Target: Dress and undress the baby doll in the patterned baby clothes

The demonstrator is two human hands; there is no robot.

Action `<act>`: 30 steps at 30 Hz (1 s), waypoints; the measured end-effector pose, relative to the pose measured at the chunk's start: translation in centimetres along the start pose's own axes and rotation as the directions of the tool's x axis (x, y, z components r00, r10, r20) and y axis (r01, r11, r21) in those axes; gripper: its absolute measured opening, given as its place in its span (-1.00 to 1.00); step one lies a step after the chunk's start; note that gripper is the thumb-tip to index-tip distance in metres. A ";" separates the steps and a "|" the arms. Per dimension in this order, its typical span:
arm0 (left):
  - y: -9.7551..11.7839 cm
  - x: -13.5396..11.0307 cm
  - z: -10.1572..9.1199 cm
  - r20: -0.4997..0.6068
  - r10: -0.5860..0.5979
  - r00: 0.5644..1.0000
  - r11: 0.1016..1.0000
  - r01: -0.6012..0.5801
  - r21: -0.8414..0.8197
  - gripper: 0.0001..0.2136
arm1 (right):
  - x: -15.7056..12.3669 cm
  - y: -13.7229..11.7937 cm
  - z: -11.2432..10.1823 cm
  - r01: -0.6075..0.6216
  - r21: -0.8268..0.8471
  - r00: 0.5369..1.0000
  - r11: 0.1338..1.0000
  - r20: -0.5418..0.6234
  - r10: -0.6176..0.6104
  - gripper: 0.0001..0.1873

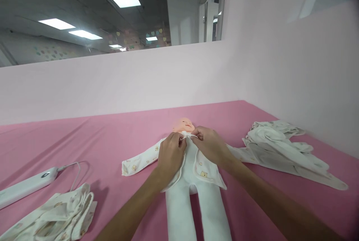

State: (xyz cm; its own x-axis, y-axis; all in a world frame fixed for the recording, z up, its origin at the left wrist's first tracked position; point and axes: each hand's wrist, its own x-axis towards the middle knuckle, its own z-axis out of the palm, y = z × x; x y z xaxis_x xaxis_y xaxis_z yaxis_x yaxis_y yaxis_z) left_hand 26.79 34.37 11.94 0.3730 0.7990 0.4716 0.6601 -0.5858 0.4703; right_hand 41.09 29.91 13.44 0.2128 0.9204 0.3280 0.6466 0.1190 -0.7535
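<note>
The doll (183,125) lies on its back on the pink sheet (112,140), head pointing away from the person, and both hands are up at its neck. The left hand (171,152) is closed, fingertips pinched on one front edge of the top (200,166) just under the chin. The right hand (211,144) is closed the same way on the opposite edge, and the two sets of fingertips almost meet at the collar. Whatever is between them, a snap or a tie, is too small to make out.

The top looks like thin, soft knit: light, limp, and likely to bunch or slide out of a loose hold. The bound edge close to the collar looks the firmest place to pinch, which is where both hands are. The doll itself seems light, so a hard tug would probably drag it across the sheet.

One sleeve (137,162) lies flat out beyond the left hand. The white legs (196,203) run down between the forearms. A pile (280,147) of pale clothes lies well off to the right of the right hand. Folded printed cloth (61,215) and a white corded device (28,185) lie well to the left of the left forearm.
</note>
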 end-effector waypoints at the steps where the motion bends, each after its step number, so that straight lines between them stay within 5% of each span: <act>1: 0.0 -0.1 0.1 -0.003 0.011 1.000 1.000 -0.011 0.004 -0.80 | -0.3 0.2 0.2 0.001 0.016 1.000 1.000 -0.016 0.000 -0.84; 18: -0.5 -0.9 1.2 -0.017 0.121 0.992 0.992 -0.121 0.043 -0.80 | -3.1 0.6 3.4 0.004 0.185 0.985 0.983 -0.171 0.028 -0.72; 26: -0.3 -0.6 0.4 0.080 0.002 0.997 0.986 0.012 -0.168 -0.78 | -4.3 0.5 3.9 0.058 0.093 0.994 0.994 -0.094 -0.049 -0.60; 30: -0.9 -0.1 -0.4 0.244 -0.028 0.969 0.915 0.123 -0.384 -0.84 | -4.5 0.8 4.2 0.102 0.050 0.990 0.993 -0.105 -0.096 -0.58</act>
State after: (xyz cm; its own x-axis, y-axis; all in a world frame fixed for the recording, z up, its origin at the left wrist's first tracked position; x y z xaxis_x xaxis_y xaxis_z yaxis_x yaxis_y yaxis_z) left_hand 25.93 34.74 11.77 0.5019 0.8242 0.2623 0.3997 -0.4899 0.7747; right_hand 37.57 27.37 9.00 0.2254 0.8602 0.4574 0.6272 0.2311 -0.7438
